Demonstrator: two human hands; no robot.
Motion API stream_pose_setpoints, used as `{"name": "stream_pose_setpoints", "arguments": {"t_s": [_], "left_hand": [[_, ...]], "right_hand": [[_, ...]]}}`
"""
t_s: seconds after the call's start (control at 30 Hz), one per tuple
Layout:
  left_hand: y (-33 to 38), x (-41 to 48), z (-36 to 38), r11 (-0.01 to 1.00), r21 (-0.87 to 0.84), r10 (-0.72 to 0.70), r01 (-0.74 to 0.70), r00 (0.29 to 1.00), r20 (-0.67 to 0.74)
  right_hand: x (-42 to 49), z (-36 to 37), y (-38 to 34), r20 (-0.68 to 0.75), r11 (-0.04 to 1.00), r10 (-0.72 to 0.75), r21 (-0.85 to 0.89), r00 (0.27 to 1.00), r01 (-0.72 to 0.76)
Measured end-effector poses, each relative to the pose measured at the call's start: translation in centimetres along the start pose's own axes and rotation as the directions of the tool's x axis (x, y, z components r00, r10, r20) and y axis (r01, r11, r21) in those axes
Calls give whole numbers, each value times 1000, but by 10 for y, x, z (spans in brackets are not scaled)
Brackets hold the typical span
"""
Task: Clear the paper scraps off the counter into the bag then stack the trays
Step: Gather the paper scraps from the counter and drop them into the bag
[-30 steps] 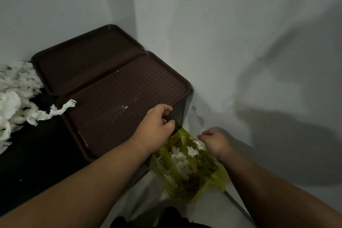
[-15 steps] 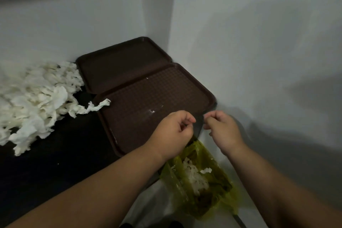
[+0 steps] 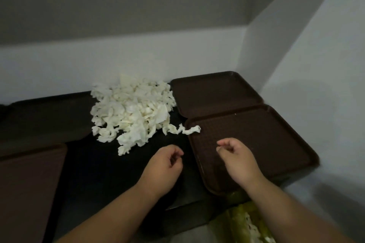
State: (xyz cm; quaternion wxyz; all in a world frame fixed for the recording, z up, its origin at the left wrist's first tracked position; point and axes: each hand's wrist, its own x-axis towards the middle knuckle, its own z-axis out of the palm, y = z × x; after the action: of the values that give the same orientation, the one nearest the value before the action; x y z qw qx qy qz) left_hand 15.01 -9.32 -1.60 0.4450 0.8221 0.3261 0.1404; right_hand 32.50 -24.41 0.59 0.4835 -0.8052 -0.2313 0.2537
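Pale walls [image 3: 138, 59] meet in a corner behind a dark counter [image 3: 110, 165], and against the back wall lies the pile of paper scraps [image 3: 132, 112], white and crumpled, heaped loosely on the bare counter. Just right of the pile sits the far right tray [image 3: 215, 92], brown and lying flat in the corner, and in front of that, touching it edge to edge, the near right tray [image 3: 262, 144]. A twisted strip [image 3: 189, 130] trails from the pile's right side and its end rests on the rim of the near right tray. Left of the pile is the far left tray [image 3: 45, 118], dim in the shadow, with the near left tray [image 3: 27, 183] in front of it. The left hand [image 3: 164, 165] is over the bare counter in front of the pile, near but apart from it, fingers loosely curled and holding nothing. The right hand [image 3: 237, 158] is above the near right tray, to the pile's right and nearer the viewer, fingers curled with thumb and forefinger tips close together; whether they pinch a small bit cannot be told. Well in front of the pile and to its right, below the counter's edge, the yellow-green bag [image 3: 245, 221] shows white scraps inside.
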Motion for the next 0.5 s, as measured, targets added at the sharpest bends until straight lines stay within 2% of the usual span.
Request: {"name": "stream_pose_setpoints", "arguments": {"t_s": [0.2,0.3,0.4,0.5], "left_hand": [[-80,-8,-65,976,-56,-217,211,968,-125],[-105,-5,-86,973,-21,-230,230,959,-165],[-124,4,-100,970,32,-233,243,954,-190],[-134,12,-107,964,61,-241,260,947,-214]], "right_hand": [[46,80,-18,66,982,-14,-188,998,26],[67,111,-31,62,971,-42,-232,997,56],[87,138,-38,91,971,-1,-237,996,22],[102,161,-39,127,941,17,-337,992,27]]}}
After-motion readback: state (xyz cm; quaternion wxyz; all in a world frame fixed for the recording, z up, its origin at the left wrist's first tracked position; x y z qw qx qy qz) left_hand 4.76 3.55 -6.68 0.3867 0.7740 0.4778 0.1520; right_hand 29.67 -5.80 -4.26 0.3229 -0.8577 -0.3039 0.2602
